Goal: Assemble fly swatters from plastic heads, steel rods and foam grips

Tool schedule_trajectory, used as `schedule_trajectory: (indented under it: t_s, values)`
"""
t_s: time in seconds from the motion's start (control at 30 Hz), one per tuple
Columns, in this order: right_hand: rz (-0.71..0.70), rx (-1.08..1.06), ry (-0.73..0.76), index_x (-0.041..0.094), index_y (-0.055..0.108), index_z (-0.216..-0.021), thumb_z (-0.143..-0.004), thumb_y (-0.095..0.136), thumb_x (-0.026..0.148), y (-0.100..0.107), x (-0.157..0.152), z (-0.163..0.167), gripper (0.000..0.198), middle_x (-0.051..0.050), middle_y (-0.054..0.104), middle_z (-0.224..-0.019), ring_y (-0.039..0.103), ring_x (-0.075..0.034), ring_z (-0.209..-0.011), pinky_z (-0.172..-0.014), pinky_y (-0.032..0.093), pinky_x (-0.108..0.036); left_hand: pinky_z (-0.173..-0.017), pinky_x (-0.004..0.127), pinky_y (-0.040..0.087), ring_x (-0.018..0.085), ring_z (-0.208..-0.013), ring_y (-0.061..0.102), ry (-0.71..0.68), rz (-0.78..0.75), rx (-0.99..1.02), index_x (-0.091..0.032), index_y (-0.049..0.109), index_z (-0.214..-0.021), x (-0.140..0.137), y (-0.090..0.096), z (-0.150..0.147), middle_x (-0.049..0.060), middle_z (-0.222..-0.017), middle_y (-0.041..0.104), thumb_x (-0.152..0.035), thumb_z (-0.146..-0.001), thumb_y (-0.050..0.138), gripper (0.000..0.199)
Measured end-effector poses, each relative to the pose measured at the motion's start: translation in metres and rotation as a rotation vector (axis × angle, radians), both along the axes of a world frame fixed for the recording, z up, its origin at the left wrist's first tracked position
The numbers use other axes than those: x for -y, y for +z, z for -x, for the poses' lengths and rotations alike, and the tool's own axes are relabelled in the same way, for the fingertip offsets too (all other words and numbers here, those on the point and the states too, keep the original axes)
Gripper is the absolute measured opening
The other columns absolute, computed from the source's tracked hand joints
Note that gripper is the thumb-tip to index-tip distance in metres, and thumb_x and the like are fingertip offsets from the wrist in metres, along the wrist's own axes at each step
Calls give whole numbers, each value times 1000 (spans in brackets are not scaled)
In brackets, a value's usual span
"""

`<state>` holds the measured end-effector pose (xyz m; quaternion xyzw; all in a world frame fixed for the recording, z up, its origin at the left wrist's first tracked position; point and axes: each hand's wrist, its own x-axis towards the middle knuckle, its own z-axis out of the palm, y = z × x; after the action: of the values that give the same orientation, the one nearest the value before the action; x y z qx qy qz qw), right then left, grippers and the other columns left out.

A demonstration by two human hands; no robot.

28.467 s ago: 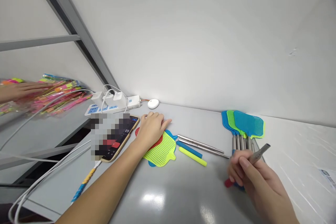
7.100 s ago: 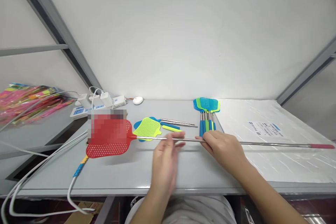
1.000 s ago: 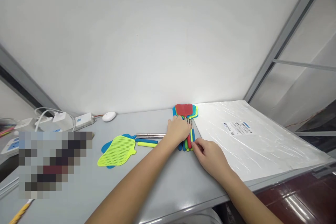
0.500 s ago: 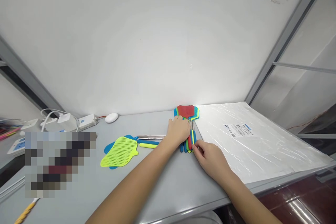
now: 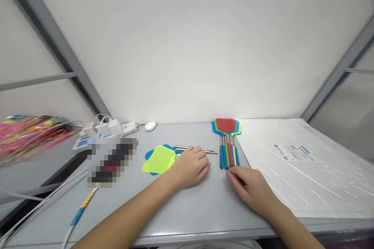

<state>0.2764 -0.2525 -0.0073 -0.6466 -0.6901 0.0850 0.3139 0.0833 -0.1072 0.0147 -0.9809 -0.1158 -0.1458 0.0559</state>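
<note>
A fanned bundle of fly swatters lies on the table, with a red head (image 5: 225, 125) on top of blue, green and yellow ones. Their metal shafts run down to coloured handles (image 5: 229, 155). My right hand (image 5: 249, 186) is at the lower handle ends, thumb and forefinger closed together; whether they grip a handle is hidden. Left of the bundle, my left hand (image 5: 191, 166) is curled palm down over the handle area of more swatters, and what lies under it cannot be seen. Beside it are a yellow perforated swatter head (image 5: 159, 159), a blue head (image 5: 149, 155) beneath, and silver rods (image 5: 209, 150).
A white plastic-wrapped package (image 5: 271, 179) with a label covers the table's right side. At the left are a power strip with chargers (image 5: 113, 127), a white rounded device (image 5: 150, 126), cables (image 5: 78, 214) and a blurred-out patch. Colourful packets (image 5: 32, 136) lie farther left.
My left hand has moved off the fly swatter bundle to the left, onto the loose swatters. My right hand stays by the handle ends. The camera view has turned left.
</note>
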Motion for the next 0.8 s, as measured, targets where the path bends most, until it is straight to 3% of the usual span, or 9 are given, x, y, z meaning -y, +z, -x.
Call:
schedule_trajectory:
  t_s: [0.13, 0.33, 0.47, 0.67, 0.8]
  values:
    - [-22, 183, 143, 21, 58, -85, -99, 39, 28, -10, 1, 16, 25, -1, 61, -70, 57, -15, -65, -62, 34, -28, -71, 35, 34, 18, -81, 49, 22, -7, 5, -18, 56, -75, 16, -4, 26, 3, -81, 59, -28, -94, 43, 25]
    - [-113, 442, 324, 21, 57, -77, -97, 43, 24, -13, -4, 42, 25, -2, 60, -67, 55, -16, -63, -62, 31, -30, -71, 36, 33, 19, -84, 51, 53, -21, 30, -18, 58, -79, 26, -10, 34, 5, -87, 61, -29, -94, 45, 23]
    - [-71, 458, 271, 21, 54, -73, -98, 41, 29, 8, -32, 41, 29, -1, 59, -67, 54, -15, -61, -59, 30, -29, -74, 35, 35, 20, -88, 52, 95, -33, 22, -17, 60, -83, 11, -11, 37, 6, -87, 60, -29, -94, 45, 21]
    - [0, 500, 85, 21, 57, -71, -95, 45, 29, 31, -104, 29, 28, 0, 59, -65, 49, -13, -53, -51, 22, -28, -79, 35, 37, 21, -91, 52, 93, -52, -20, -18, 59, -84, -16, -8, 43, 7, -89, 59, -25, -93, 46, 17]
    - [-25, 544, 31, 18, 63, -79, -94, 48, 26, 30, -128, 27, 23, -5, 62, -81, 56, -17, -75, -64, 31, -29, -79, 35, 38, 21, -92, 53, 112, 23, 40, -19, 58, -89, -21, -10, 39, 5, -91, 60, -20, -92, 47, 11]
